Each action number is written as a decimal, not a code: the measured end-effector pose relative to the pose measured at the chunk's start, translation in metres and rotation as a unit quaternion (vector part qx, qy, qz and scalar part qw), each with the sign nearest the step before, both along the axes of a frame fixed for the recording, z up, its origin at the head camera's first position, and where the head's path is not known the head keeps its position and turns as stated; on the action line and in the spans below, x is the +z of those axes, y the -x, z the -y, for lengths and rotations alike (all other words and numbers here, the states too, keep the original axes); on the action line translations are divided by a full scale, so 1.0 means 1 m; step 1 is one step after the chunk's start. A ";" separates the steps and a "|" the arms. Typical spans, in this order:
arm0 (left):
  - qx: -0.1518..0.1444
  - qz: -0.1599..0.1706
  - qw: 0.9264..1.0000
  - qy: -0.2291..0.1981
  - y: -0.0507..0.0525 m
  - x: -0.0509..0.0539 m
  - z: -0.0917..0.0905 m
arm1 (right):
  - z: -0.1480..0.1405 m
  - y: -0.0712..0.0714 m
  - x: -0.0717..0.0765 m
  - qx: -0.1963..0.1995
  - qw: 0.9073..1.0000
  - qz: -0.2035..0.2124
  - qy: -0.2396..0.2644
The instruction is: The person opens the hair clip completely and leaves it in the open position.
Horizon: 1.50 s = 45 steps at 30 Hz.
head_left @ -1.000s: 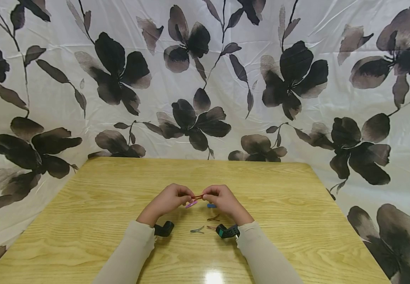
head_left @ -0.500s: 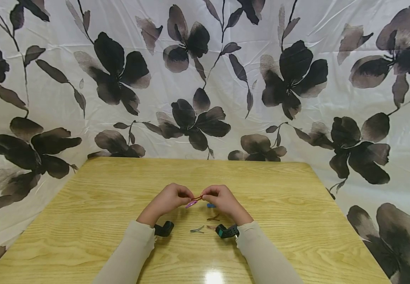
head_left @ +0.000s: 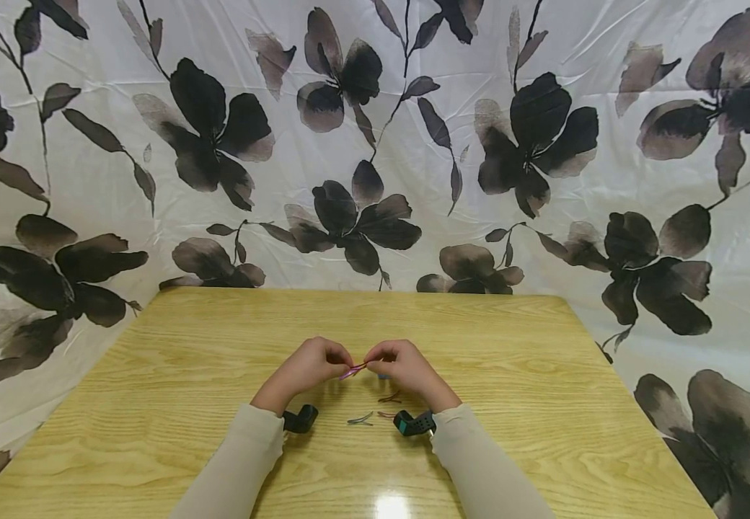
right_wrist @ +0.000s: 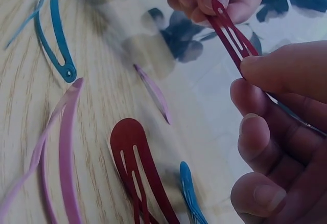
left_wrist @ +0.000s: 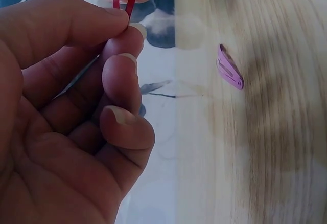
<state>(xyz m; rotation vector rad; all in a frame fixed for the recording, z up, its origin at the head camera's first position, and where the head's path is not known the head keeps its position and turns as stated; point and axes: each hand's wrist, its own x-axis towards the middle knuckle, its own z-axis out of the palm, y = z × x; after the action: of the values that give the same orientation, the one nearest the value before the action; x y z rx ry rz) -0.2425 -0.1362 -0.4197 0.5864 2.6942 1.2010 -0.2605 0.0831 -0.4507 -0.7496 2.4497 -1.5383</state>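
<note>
Between the hands, above the table, is a red hair clip (head_left: pixel 360 367), a slotted metal snap clip in the right wrist view (right_wrist: pixel 230 34). My left hand (head_left: pixel 308 370) pinches one end of it between thumb and index finger (left_wrist: pixel 66 91). At the other end, the thumb and index finger of my right hand (head_left: pixel 409 369) pinch it (right_wrist: pixel 286 116). The remaining fingers of both hands are bent below. A pink clip (left_wrist: pixel 230 69) lies on the table beneath, just behind the held clip in the head view.
On the wooden table (head_left: pixel 219 324) lie a blue clip (head_left: pixel 383 376) partly behind my right hand, a brownish-red clip (head_left: pixel 390 398), a grey-looking clip (head_left: pixel 360 419) and a reddish clip (head_left: pixel 386 414) by the right wrist camera. Floral cloth (head_left: pixel 440 231) hangs behind.
My right hand has shifted slightly left, closer to my left hand. Less of the red clip shows between them, and it hangs a little lower, overlapping the pink clip.
</note>
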 end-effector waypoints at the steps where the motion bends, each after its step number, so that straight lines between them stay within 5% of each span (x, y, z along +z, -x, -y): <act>1: 0.000 0.000 1.000 0.002 0.000 0.000 0.000 | 0.000 0.000 0.000 0.000 1.000 0.002 -0.003; 27: -0.013 -0.007 0.998 0.053 0.001 -0.008 -0.002 | 0.003 -0.003 -0.001 -0.008 0.994 -0.051 -0.092; 45: -0.039 -0.015 0.995 0.092 -0.002 -0.014 -0.004 | 0.005 -0.004 -0.005 0.028 0.987 -0.089 -0.130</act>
<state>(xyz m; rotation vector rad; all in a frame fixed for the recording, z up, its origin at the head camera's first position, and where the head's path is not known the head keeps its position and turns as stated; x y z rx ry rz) -0.2405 -0.1326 -0.4335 0.6793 2.7390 0.9184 -0.2561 0.0778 -0.4557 -0.9319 2.6600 -1.1443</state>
